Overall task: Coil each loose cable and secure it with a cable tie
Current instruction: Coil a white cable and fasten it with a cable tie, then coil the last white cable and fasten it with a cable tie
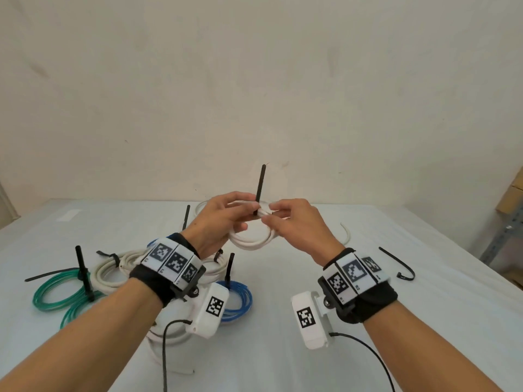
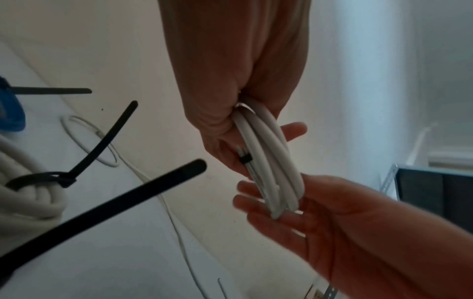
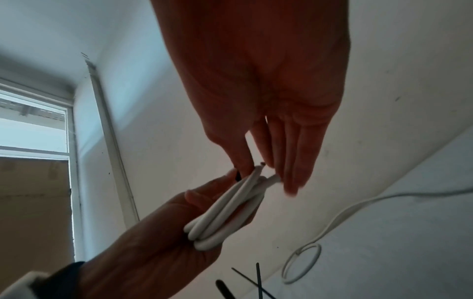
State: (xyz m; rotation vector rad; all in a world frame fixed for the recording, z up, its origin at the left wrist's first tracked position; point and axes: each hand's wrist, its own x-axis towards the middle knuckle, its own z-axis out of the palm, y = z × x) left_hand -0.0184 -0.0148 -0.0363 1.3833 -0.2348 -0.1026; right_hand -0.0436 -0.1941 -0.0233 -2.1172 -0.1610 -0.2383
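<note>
Head view: both hands up over the table (image 1: 368, 278), left hand (image 1: 219, 219) wrapped round the white coil (image 1: 252, 241), right hand (image 1: 297, 224) pinching it at the black tie (image 1: 260, 188), whose tail sticks straight up. Loose tie (image 1: 399, 264) lies right.

White cable (image 1: 249, 239) coiled in tight loops, held above the tabletop, black cable tie (image 1: 260, 188) cinched around it, tail upright.
</note>
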